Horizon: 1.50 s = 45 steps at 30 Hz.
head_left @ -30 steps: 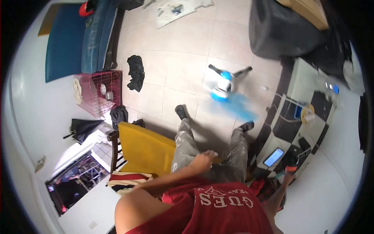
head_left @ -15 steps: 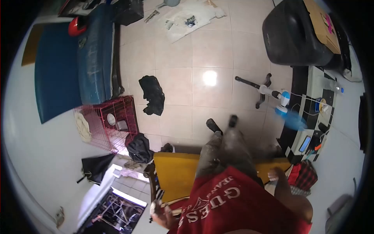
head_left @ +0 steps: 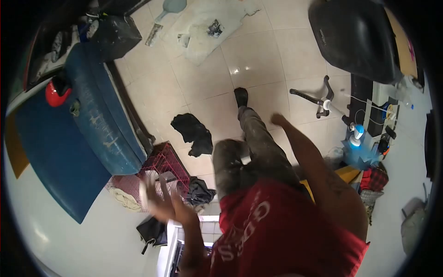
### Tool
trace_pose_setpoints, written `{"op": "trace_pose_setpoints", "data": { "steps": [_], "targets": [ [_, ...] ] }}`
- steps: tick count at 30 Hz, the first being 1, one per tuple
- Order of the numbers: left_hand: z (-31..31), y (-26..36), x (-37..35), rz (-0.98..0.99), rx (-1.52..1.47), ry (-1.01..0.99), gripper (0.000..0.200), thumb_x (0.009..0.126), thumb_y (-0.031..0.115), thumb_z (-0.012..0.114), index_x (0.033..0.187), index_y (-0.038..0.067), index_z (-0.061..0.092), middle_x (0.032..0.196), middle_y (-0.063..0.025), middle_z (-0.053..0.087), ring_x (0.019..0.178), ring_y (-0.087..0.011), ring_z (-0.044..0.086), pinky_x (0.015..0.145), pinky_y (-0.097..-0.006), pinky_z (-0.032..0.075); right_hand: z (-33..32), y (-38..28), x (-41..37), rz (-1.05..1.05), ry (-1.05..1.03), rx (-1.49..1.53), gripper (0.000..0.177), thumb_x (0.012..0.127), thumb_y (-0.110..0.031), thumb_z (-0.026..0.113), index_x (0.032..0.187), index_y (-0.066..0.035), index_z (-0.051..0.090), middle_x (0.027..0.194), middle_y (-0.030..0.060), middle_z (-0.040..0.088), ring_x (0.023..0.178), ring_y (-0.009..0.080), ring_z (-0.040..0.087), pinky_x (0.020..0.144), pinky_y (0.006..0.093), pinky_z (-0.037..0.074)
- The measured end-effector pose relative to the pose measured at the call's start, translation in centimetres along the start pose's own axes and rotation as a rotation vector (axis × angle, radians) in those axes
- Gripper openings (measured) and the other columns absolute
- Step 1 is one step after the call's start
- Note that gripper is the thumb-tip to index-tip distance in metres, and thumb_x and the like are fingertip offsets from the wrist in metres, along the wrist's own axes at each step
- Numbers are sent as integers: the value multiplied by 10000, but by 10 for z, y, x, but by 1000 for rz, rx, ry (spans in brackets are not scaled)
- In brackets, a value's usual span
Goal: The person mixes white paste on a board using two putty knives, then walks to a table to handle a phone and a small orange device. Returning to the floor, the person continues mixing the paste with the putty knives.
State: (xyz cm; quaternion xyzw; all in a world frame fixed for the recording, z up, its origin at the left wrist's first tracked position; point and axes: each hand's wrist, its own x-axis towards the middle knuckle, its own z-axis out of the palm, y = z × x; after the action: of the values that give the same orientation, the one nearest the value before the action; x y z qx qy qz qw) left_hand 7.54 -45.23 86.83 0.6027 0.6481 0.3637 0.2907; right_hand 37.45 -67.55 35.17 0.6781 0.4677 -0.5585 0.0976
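My left hand [head_left: 161, 201] is raised at the lower left, in front of the pink wire cage [head_left: 168, 159]. Its fingers are spread and look whitish and blurred, and no held thing shows in it. Stretched forward over the tiled floor, my right hand [head_left: 278, 120] is beside my legs [head_left: 260, 138]. It is small and smeared, so its fingers cannot be made out. A black cloth [head_left: 194, 134] lies on the floor left of my legs. One black shoe [head_left: 241, 97] shows ahead of me; the other foot is hidden.
A blue sofa [head_left: 99, 115] with a red helmet [head_left: 57, 92] runs along the left. To the right are a black chair [head_left: 355, 41], a stand's legs [head_left: 323, 99] and a blue fan [head_left: 362, 154]. Behind me is a yellow bench [head_left: 348, 174]. A stained sheet [head_left: 198, 34] lies ahead.
I have moved from in front of the yellow bench and turned, with one leg stepping forward. My left hand has risen from the bench's armrest; my right hand has swung forward from the bench.
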Motion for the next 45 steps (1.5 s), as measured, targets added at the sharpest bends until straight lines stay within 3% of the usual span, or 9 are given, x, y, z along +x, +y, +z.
{"op": "trace_pose_setpoints", "data": {
  "steps": [4, 6, 11, 25, 31, 35, 38, 41, 45],
  "targets": [
    [80, -131, 140, -133, 78, -447, 452, 819, 22, 577, 1236, -18, 408, 1209, -145, 465, 1044, -221, 536, 907, -347, 439, -144, -164, 112, -142, 448, 152, 447, 800, -308, 617, 1128, -14, 540, 1027, 181, 621, 900, 266, 618, 799, 385, 490],
    [117, -199, 187, -337, -19, -525, 391, 802, 24, 578, 1178, 6, 472, 1117, -137, 537, 971, -211, 577, 819, -322, 478, -209, -244, 128, -38, 146, 888, 423, 805, -282, 645, 1132, -37, 537, 998, 139, 639, 798, 204, 636, 672, 339, 519],
    [253, -410, 313, -123, 257, -977, 395, 760, 175, 630, 1103, 6, 532, 1091, -170, 573, 981, -309, 577, 839, -390, 458, -276, -338, 219, 55, 92, 1081, 390, 801, -276, 675, 1126, -111, 535, 898, 21, 632, 727, 151, 594, 631, 343, 491],
    [510, -714, 511, 158, 742, -984, 781, 682, 496, 693, 1154, -81, 460, 1154, -260, 525, 1053, -381, 538, 878, -429, 451, -231, -234, 524, 499, 988, 1007, 349, 740, -203, 654, 905, 82, 540, 744, 148, 619, 612, 210, 613, 476, 326, 528],
    [515, -679, 477, 39, 673, -714, 723, 704, 493, 694, 1104, -70, 481, 1064, -241, 538, 986, -387, 555, 822, -453, 468, -218, -198, 566, 549, 1032, 981, 533, 697, -262, 601, 1063, 110, 492, 992, 279, 605, 949, 376, 595, 815, 369, 480],
    [519, -687, 470, 10, 656, -645, 742, 684, 512, 699, 1089, -76, 492, 1086, -254, 552, 994, -379, 562, 827, -434, 467, -223, -203, 563, 236, 1076, 1099, 100, 732, -121, 596, 694, -29, 609, 571, 35, 520, 481, 146, 480, 403, 318, 408],
    [523, -691, 483, -160, 500, -756, 734, 670, 498, 712, 1073, -83, 513, 1059, -256, 583, 990, -371, 573, 829, -416, 465, -241, -196, 577, 308, 1080, 1324, 109, 745, -148, 613, 700, -48, 616, 583, 34, 538, 463, 158, 458, 415, 341, 400],
    [532, -710, 481, -332, 223, -1049, 632, 725, 477, 669, 1052, -52, 556, 1032, -245, 599, 1002, -337, 573, 831, -401, 454, -254, -154, 567, 99, 716, -476, 221, 836, -218, 545, 796, -6, 593, 668, 82, 605, 526, 187, 533, 514, 390, 455],
    [493, -675, 465, -177, 133, -982, 538, 762, 342, 658, 1135, -21, 521, 1012, -193, 619, 928, -298, 591, 775, -391, 475, -291, -128, 604, -73, 698, 4, 173, 826, -194, 572, 843, -25, 605, 685, 52, 597, 525, 158, 507, 496, 344, 420]
  ]
}}
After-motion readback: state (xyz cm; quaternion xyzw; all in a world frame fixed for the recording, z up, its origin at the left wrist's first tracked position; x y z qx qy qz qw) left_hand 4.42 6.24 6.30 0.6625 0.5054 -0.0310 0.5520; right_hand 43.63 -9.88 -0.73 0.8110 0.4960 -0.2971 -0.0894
